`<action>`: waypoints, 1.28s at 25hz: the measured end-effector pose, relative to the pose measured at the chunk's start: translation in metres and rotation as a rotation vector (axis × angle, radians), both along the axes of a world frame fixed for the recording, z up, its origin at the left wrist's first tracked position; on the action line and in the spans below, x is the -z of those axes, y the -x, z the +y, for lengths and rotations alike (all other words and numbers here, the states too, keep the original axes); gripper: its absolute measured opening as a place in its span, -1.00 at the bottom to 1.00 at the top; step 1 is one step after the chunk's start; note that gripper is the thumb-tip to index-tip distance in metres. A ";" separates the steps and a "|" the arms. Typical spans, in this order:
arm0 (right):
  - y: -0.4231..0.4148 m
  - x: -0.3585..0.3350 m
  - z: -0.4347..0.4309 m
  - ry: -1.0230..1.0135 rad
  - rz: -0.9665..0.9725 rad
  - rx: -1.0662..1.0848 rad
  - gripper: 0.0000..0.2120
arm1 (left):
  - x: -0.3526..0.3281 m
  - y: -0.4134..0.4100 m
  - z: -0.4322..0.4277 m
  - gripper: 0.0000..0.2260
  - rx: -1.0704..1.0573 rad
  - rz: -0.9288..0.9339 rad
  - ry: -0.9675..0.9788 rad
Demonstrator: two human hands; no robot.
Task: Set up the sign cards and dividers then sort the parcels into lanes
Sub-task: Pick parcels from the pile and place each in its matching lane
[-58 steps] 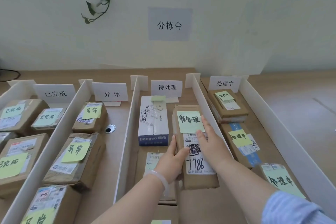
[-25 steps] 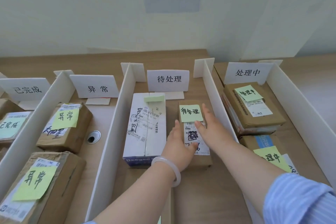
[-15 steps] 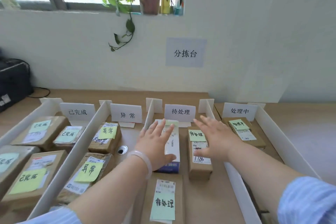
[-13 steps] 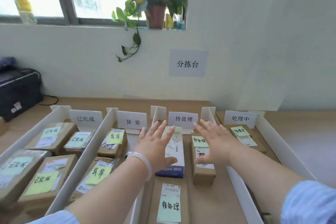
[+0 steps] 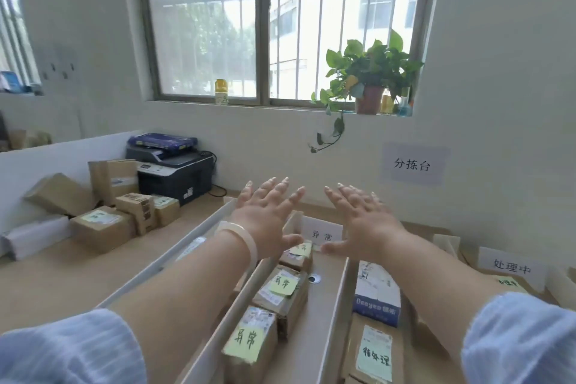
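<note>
Your left hand [image 5: 265, 215] and right hand [image 5: 361, 221] hover apart, fingers spread, empty, above parcels [image 5: 282, 293] lying in the lanes [image 5: 314, 315]. Sorting looks nearly done; next, check whether the left boxes [image 5: 103, 227] need lanes.

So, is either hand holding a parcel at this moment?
No, the left hand and the right hand are both up in the air with fingers spread, gripping nothing.
</note>
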State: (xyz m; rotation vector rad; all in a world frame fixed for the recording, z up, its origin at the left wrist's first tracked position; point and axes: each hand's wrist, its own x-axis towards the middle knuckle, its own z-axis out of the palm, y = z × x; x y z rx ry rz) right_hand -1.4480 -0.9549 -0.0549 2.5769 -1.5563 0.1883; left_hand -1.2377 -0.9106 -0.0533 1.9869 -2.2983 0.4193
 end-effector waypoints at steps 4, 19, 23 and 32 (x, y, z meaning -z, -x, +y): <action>-0.073 0.008 0.057 0.078 -0.023 -0.177 0.01 | 0.005 -0.055 0.080 -0.24 -0.215 -0.012 0.029; -0.327 -0.023 0.170 0.228 -0.125 -0.592 -0.04 | -0.014 -0.273 0.256 -0.28 -0.569 -0.059 0.158; -0.428 0.002 0.188 0.185 -0.152 -0.602 -0.04 | -0.004 -0.366 0.279 -0.28 -0.607 -0.047 0.130; -0.592 0.035 0.185 0.106 -0.098 -0.506 -0.01 | 0.028 -0.539 0.269 -0.27 -0.562 -0.015 0.078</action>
